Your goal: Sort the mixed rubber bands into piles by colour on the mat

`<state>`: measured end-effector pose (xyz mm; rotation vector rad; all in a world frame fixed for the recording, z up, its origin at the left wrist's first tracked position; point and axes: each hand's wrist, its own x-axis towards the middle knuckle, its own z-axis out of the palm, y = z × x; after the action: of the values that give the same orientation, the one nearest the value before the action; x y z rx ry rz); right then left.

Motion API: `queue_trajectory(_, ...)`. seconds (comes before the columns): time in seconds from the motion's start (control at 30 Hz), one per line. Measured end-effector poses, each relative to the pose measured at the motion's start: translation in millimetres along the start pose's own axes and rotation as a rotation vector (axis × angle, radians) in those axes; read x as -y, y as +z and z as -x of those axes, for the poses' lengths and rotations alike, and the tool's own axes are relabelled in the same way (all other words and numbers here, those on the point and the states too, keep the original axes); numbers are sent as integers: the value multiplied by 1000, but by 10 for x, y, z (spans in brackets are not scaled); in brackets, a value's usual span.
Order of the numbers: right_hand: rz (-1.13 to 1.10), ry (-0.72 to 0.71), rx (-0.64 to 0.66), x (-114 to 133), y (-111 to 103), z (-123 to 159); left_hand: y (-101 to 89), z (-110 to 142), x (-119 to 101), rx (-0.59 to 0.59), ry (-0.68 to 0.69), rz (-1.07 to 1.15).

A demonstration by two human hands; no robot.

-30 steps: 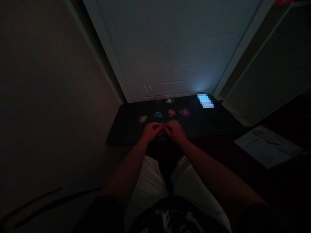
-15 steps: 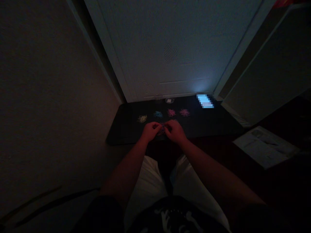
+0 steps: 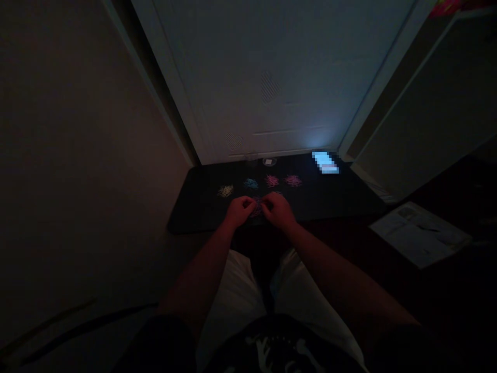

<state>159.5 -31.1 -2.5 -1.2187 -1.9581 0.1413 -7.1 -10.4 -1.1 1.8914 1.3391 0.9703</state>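
Note:
In dim light my left hand [image 3: 241,209] and my right hand [image 3: 276,208] face each other over a purplish pile of thin strands [image 3: 257,208] near the front edge of a dark table [image 3: 330,199]. The fingers of both hands are bent into a pinch at the pile. Whatever lies between the fingertips is too small and dark to name. Behind the hands sit several separate piles of thin short pieces: a pale yellow pile [image 3: 225,191], a blue pile [image 3: 251,183], a pink pile [image 3: 272,180] and another pink pile [image 3: 293,180].
A lit phone-like screen [image 3: 325,162], blurred out, lies at the table's back right. A small clear round container [image 3: 269,161] with a white patch stands at the back edge. A pale panel [image 3: 272,119] rises behind the table. To the right lies a flat printed sheet [image 3: 421,234].
My hands stay over the purplish pile, with a slightly wider gap between their fingertips. The whole view has shifted a little; the other piles remain in place.

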Motion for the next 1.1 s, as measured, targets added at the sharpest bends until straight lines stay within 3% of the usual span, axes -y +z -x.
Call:
queue_trajectory(0.53,16,-25,74,23,21,-9,-10,-8,29,11,1,-7)
queue_trajectory(1.1,19,-7,27,17,28,-4,-13,-2,33,7,32,-49)
